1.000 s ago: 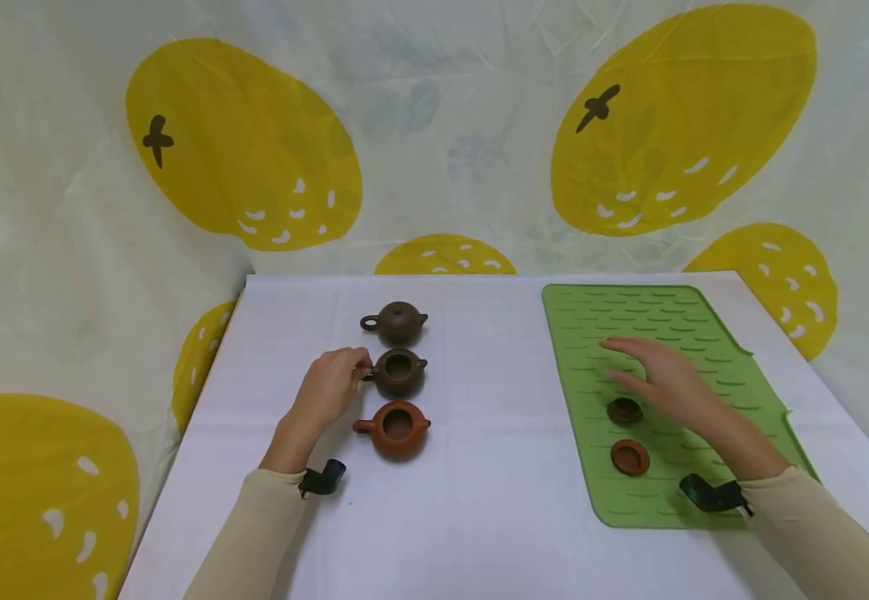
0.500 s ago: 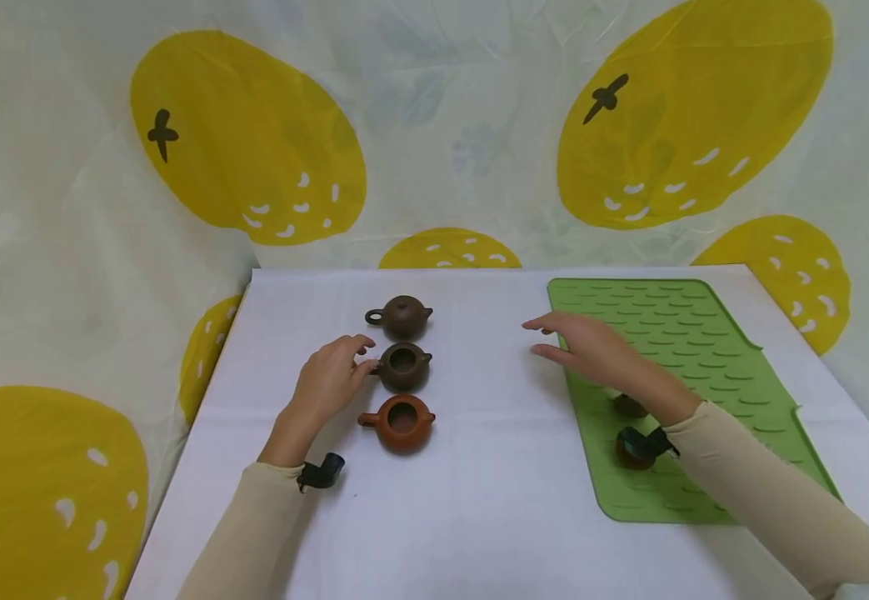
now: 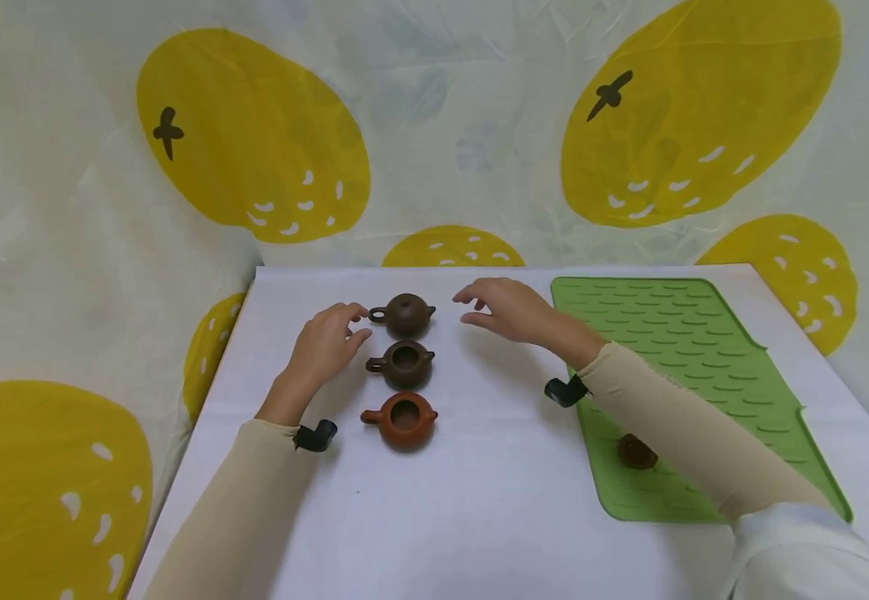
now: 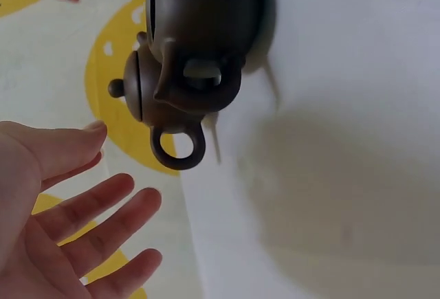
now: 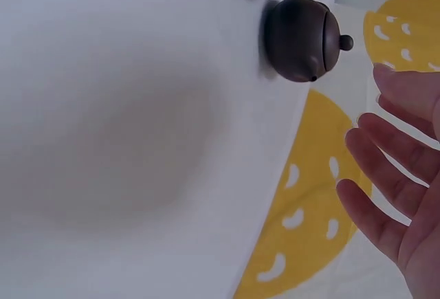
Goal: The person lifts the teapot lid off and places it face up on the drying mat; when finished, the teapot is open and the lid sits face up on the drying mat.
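Three small clay teapots stand in a column on the white table. The farthest, a dark brown teapot (image 3: 407, 317), wears its lid; its knob shows in both wrist views. Nearer stand a lidless dark brown teapot (image 3: 407, 379) and a lidless reddish teapot (image 3: 406, 433). All handles point left, spouts right. My left hand (image 3: 325, 343) is beside the far teapot's handle, fingertips close to it, fingers loosely spread and holding nothing. To the right of that teapot's spout, my right hand (image 3: 511, 310) hovers over the table with relaxed, parted fingers and nothing in them.
A green ridged mat (image 3: 674, 333) lies on the right side of the table. On it sits a reddish teapot lid (image 3: 635, 452), partly covered by my right sleeve (image 3: 689, 425). A pale curtain with yellow fruit shapes rises behind the table.
My right hand has swept left from over the mat toward the far teapot. My left hand has let go of the middle teapot's handle and moved away toward the far teapot's handle.
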Available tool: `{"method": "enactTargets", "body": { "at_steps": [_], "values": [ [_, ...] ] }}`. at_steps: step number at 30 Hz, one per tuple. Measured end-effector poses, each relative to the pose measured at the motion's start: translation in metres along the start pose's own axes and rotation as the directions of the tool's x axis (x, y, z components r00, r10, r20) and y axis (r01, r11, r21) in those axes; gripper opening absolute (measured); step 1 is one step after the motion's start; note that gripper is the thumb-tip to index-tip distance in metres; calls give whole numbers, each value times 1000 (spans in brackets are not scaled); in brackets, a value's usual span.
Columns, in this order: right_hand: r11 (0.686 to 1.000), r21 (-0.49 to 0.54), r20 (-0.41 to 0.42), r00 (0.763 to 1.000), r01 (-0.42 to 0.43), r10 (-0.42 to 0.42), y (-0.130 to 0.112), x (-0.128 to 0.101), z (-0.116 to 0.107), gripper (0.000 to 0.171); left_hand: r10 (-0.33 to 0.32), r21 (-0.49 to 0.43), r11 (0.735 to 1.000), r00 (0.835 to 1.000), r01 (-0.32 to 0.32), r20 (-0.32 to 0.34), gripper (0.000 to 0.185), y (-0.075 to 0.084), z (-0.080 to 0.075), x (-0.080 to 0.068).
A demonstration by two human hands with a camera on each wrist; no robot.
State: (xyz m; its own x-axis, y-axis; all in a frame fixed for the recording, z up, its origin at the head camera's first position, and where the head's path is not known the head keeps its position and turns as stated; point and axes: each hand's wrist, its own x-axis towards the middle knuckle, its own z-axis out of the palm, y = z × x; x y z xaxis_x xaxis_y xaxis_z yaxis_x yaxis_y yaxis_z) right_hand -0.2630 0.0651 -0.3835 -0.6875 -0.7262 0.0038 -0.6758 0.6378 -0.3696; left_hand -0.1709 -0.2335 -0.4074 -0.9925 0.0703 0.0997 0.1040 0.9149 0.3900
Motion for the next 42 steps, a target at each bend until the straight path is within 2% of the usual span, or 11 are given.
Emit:
{"method": "enactTargets", "body": {
  "at_steps": [9, 15, 23, 32, 42],
  "values": [
    [1000, -7, 47, 999, 23, -23, -16, 47, 12, 39, -29, -25, 999, 997, 30, 74, 34, -9, 2, 25],
    [999, -27, 50, 998, 28, -27, -24, 66, 18, 39, -59, -10, 998, 993, 60, 107, 38, -12, 4, 38],
    [999, -47, 47, 999, 15, -12, -30, 84, 27, 35, -63, 22, 998, 987, 61, 145, 37, -13, 10, 55],
    [998, -44, 29, 999, 37, -36, -33, 95, 35, 29, -49, 21, 999, 989, 46, 138, 20, -16, 16, 63],
    [1000, -21, -44, 999, 22, -23, -34, 99, 44, 25, -10, -58, 998, 998, 13, 62, 14, -20, 24, 66]
  ]
}}
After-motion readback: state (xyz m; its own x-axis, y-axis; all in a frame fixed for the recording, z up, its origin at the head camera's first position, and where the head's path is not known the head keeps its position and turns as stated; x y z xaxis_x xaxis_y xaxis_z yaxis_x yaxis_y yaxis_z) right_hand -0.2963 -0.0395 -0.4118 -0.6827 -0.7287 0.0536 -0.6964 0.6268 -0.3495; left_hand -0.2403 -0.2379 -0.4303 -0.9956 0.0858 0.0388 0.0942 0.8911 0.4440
